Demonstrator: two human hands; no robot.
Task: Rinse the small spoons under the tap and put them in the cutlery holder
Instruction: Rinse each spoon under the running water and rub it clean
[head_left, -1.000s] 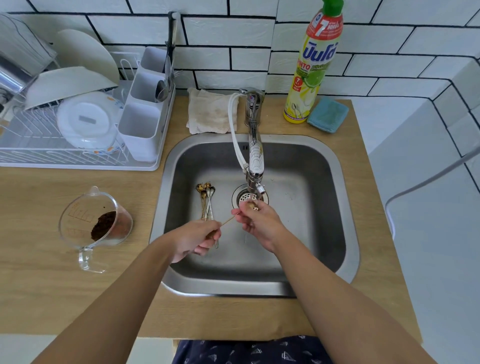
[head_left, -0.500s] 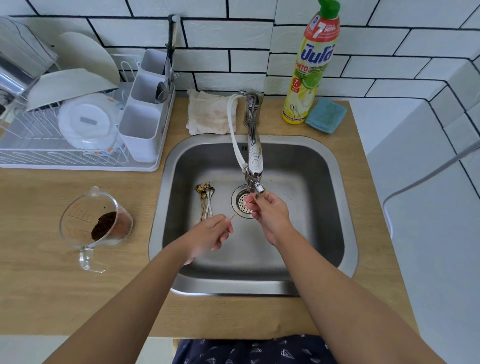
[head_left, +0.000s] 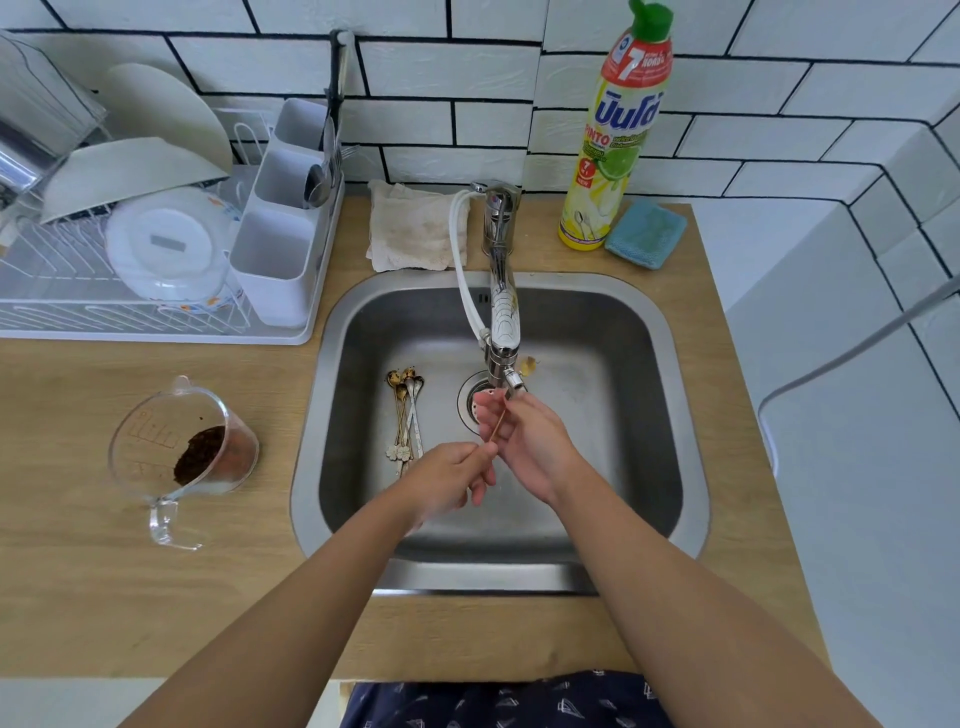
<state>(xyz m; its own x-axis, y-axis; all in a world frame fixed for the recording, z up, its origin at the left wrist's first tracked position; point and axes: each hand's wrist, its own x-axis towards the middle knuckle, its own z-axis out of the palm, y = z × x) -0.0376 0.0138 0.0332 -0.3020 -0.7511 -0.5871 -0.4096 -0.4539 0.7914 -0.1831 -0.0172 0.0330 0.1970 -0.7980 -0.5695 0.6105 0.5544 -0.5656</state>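
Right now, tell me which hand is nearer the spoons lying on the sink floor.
Left. The left hand sits just right of the handle ends of the pile of spoons; the right hand is farther right, under the tap spout.

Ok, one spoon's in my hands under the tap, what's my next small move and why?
Probably keep rubbing the spoon under the tap with the right hand, while the left hand pinches its handle end, then carry it to the cutlery holder; more spoons wait in the sink.

A thin gold spoon (head_left: 497, 427) slants under the chrome tap (head_left: 503, 291); small gold and silver spoons (head_left: 407, 415) lie bunched on the sink floor; white three-compartment cutlery holder (head_left: 280, 249) stands on the dish rack.
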